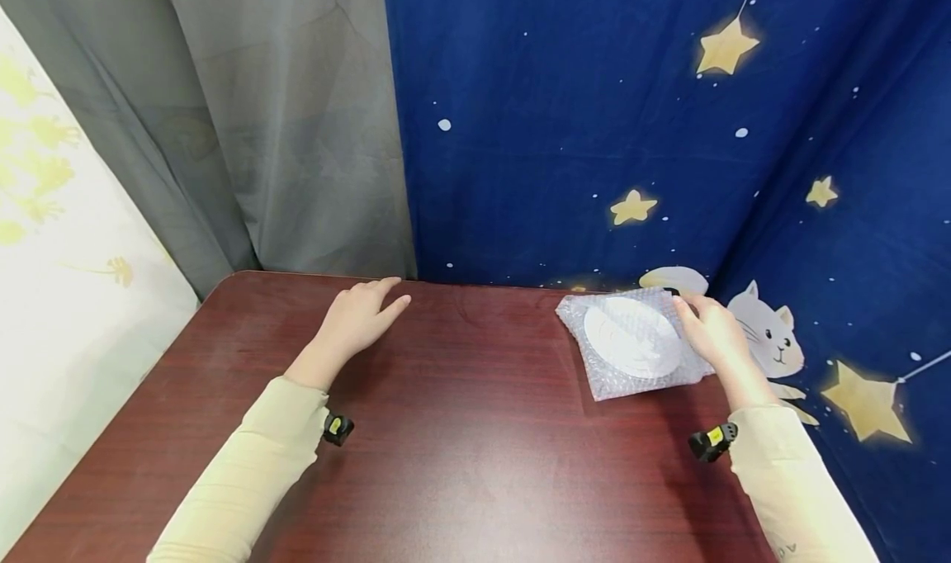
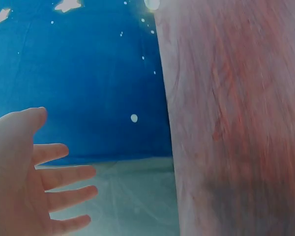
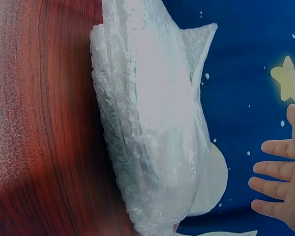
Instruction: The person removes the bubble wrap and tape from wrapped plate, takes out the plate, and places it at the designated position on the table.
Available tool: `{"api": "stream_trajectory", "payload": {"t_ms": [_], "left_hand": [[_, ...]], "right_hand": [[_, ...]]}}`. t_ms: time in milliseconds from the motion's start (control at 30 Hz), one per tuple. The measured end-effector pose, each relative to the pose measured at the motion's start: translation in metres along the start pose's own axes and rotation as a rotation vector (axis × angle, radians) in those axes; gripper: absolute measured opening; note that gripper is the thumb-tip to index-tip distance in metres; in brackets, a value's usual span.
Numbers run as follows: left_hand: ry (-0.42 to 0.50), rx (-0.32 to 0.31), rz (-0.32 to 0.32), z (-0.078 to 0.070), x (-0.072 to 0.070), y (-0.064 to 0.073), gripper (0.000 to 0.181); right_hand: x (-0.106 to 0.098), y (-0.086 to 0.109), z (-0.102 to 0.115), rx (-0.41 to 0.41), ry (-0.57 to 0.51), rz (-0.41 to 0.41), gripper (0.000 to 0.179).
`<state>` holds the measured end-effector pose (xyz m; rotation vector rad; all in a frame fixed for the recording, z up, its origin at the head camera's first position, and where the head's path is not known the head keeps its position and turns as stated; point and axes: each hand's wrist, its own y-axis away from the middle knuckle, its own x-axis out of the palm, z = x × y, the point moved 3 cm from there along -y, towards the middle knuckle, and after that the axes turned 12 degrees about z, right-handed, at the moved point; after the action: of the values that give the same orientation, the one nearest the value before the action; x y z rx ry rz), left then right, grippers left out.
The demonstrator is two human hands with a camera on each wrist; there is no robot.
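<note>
Bubble-wrap packet (image 1: 631,340) just beside my right hand (image 1: 716,333), well right of my left hand (image 1: 354,319); both hands released, fingers extended. Likely light, slick, fragile inside; cradle opposite edges.

It looks homelike — starry blue curtain (image 1: 535,158), gray curtain (image 1: 312,150), wood-grained table (image 1: 461,414).

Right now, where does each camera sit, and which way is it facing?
Head: worn on the person's head, looking forward and down over the table; the left hand and right hand show, with pale sleeves.
Left wrist: worn on that wrist, looking past the left hand, at lower left, toward the blue curtain, gray curtain and table.
Right wrist: worn on that wrist, facing the bubble-wrapped package; the right hand shows at the right edge.
Shared: head and right wrist views both show the bubble-wrapped package.
</note>
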<state>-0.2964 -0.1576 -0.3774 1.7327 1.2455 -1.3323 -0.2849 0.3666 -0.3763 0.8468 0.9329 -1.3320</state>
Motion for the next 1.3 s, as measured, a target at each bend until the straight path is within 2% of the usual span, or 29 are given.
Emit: {"api": "stream_trajectory", "payload": {"t_ms": [300, 600, 1000, 1133, 1300], "left_hand": [[0.100, -0.028, 0.045, -0.014, 0.012, -0.004, 0.056], [0.186, -0.036, 0.058, -0.029, 0.030, -0.007, 0.059], [0.297, -0.034, 0.007, -0.054, 0.054, -0.016, 0.061], [0.334, -0.041, -0.004, -0.065, 0.060, -0.021, 0.059], [0.366, -0.064, 0.013, -0.076, 0.068, -0.025, 0.058]], "right_hand": [[0.002, 0.006, -0.011, 0.111, -0.071, 0.000, 0.065], [0.005, 0.012, -0.023, 0.142, -0.133, -0.002, 0.067], [0.013, 0.019, -0.041, 0.157, -0.168, -0.045, 0.064], [0.017, 0.019, -0.047, 0.184, -0.197, -0.040, 0.066], [0.023, 0.019, -0.050, 0.244, -0.250, -0.019, 0.070]]}}
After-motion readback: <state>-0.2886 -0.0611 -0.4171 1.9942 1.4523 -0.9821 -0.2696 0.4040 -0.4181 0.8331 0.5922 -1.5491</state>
